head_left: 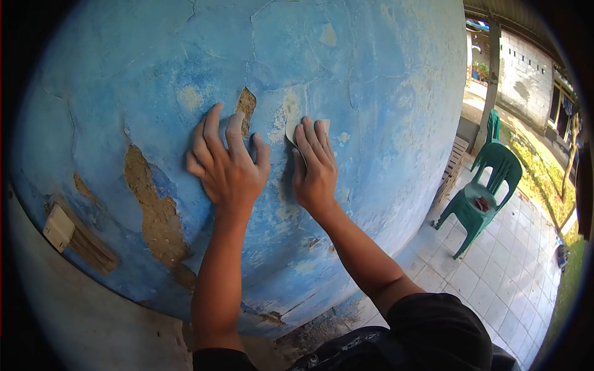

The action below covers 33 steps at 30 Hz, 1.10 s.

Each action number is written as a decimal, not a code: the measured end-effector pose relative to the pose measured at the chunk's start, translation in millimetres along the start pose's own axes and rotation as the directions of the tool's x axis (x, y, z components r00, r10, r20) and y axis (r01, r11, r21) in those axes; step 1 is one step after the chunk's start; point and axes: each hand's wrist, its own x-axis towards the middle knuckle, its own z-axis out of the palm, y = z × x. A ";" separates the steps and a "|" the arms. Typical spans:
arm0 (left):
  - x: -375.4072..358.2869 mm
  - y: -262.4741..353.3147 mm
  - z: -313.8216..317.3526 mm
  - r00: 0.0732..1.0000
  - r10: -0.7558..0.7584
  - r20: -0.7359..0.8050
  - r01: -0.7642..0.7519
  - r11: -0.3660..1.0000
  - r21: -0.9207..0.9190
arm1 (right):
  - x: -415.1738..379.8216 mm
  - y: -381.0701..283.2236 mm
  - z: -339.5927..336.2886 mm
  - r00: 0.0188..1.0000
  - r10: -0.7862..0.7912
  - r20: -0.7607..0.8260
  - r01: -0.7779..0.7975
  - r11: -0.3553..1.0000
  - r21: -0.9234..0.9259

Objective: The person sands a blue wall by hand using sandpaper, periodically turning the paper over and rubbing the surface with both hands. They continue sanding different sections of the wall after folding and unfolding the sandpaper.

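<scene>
My left hand [232, 164] rests against a cracked blue wall [297, 55], its fingers spread and bent, with nothing in it. Just above and between its fingers lies a bare brown patch [246, 102] where the plaster has come off. To the right, my right hand [317, 164] presses a small pale sheet of sandpaper [291, 128] to the wall. The fingers lie close together over the sheet, which shows at both sides of them. White scuffs mark the paint around it. Pale dust coats the fingers of both hands.
A larger brown bare patch [154, 213] runs down the wall at left, near a switch plate [59, 227] on a wooden board [90, 244]. Green plastic chairs [476, 204] stand at right on white floor tiles [458, 278], a small dark red item on one seat. Rubble lies at the wall's foot.
</scene>
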 end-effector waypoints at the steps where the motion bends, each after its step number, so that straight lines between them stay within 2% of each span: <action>1: -0.1 0.2 0.0 1.000 0.006 -0.006 -0.006 1.000 -0.003 | 21.2 -0.8 2.4 1.000 0.001 -0.009 -0.001 1.000 -0.002; 4: -0.8 0.5 0.4 1.000 -0.010 0.023 0.010 1.000 -0.014 | 78.9 -8.9 11.7 0.991 0.043 -0.124 -0.035 0.997 0.062; 7: -1.7 -0.5 -0.3 1.000 0.002 0.010 -0.002 0.998 -0.055 | 71.2 -10.0 11.3 0.991 0.043 -0.126 -0.034 0.996 0.077; 8: -3.4 -0.8 -0.1 1.000 0.003 0.010 -0.002 0.998 -0.064 | 54.8 -10.6 9.2 0.990 0.045 -0.133 -0.035 0.997 0.075; 10: -2.3 -3.3 2.7 1.000 0.015 0.003 -0.015 0.997 -0.078 | 3.5 -11.2 5.0 0.995 0.093 -0.044 -0.090 0.995 0.050; 13: -3.9 -3.1 3.5 1.000 0.011 -0.024 -0.014 0.995 -0.103 | -21.9 -16.6 -2.2 0.995 0.096 0.016 -0.096 0.995 0.006; 17: 0.3 -2.5 0.2 0.999 0.007 -0.031 -0.011 0.994 -0.109 | 50.0 -13.4 10.9 0.994 0.068 -0.089 -0.063 0.996 0.059; 20: -2.1 -2.5 0.6 1.000 0.016 -0.020 -0.018 0.993 -0.119 | 76.9 -14.2 3.3 0.996 0.073 -0.060 -0.066 0.991 0.115; 21: -1.9 -3.8 2.1 0.999 0.019 -0.027 -0.022 0.993 -0.120 | 69.8 -11.8 -2.0 0.995 0.072 -0.062 -0.064 0.991 0.120; 23: -2.0 -4.3 2.0 0.999 0.030 -0.034 -0.034 0.993 -0.116 | 34.5 -7.9 -13.9 0.993 0.103 0.063 -0.112 0.981 0.156; 24: -1.5 -4.4 1.8 0.999 0.038 -0.037 -0.042 0.992 -0.117 | 10.2 -8.7 -11.1 0.993 0.100 0.060 -0.108 0.981 0.161; 26: -0.5 -3.9 0.3 0.999 0.034 -0.034 -0.038 0.993 -0.112 | -31.6 -8.5 -4.1 0.991 0.109 0.080 -0.110 0.994 0.015; 27: -0.4 -3.0 0.0 0.999 0.031 -0.029 -0.034 0.993 -0.113 | -24.2 -7.2 0.0 0.991 0.108 0.081 -0.110 0.994 0.019; 29: -1.6 -2.9 -1.2 0.999 0.035 -0.015 -0.037 0.994 -0.106 | 11.5 -3.0 13.5 0.997 0.034 -0.069 -0.032 0.999 0.034; 33: -0.7 -2.7 -0.9 0.999 0.035 -0.004 -0.035 0.996 -0.079 | 59.0 -3.4 14.3 0.993 0.043 -0.107 -0.033 0.996 0.087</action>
